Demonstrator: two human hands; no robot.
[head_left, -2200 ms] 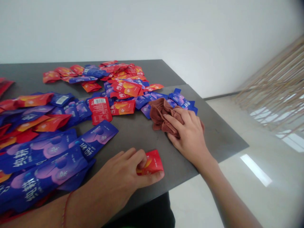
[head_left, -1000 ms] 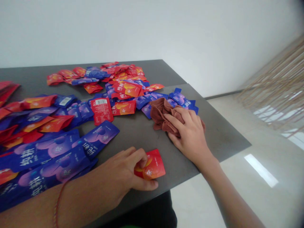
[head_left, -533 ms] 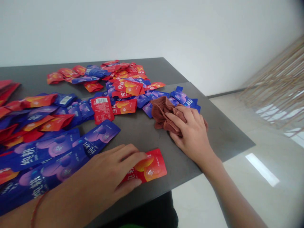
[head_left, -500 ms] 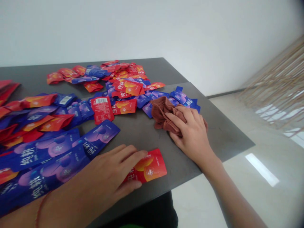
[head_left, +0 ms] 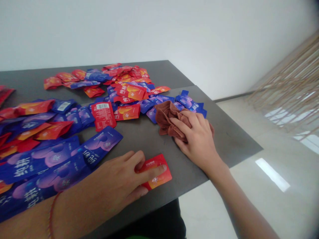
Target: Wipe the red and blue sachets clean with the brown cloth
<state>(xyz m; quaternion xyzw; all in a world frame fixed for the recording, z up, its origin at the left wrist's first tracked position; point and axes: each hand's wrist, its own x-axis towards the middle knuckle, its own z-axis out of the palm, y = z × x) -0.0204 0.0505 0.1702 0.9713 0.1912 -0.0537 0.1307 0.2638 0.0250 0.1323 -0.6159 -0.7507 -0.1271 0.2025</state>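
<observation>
Near the table's front edge, my left hand [head_left: 122, 179] lies over a flat red and orange pouch [head_left: 159, 181] with printed lettering. Its index finger stretches across the pouch's face, its thumb is at the near edge, and the other fingers are curled. Farther right, my right hand [head_left: 196, 136] grips a bunched brown cloth [head_left: 165, 121], pressed down on the dark table [head_left: 142, 139]. The cloth touches or lies very close to blue and purple pouches [head_left: 190, 102] behind it. Part of the red pouch is hidden beneath my left hand.
Red and blue pouches [head_left: 131, 91] are heaped toward the back of the table. Larger blue pouches [head_left: 45, 157] lie overlapped at the left, some under or beside my left forearm. A white wall [head_left: 149, 30] runs behind, and thin sticks [head_left: 294, 76] stand at the right.
My left index finger has stretched out farther over the red pouch, while the other fingers have curled more. My right hand stays on the cloth. The whole view has shifted slightly.
</observation>
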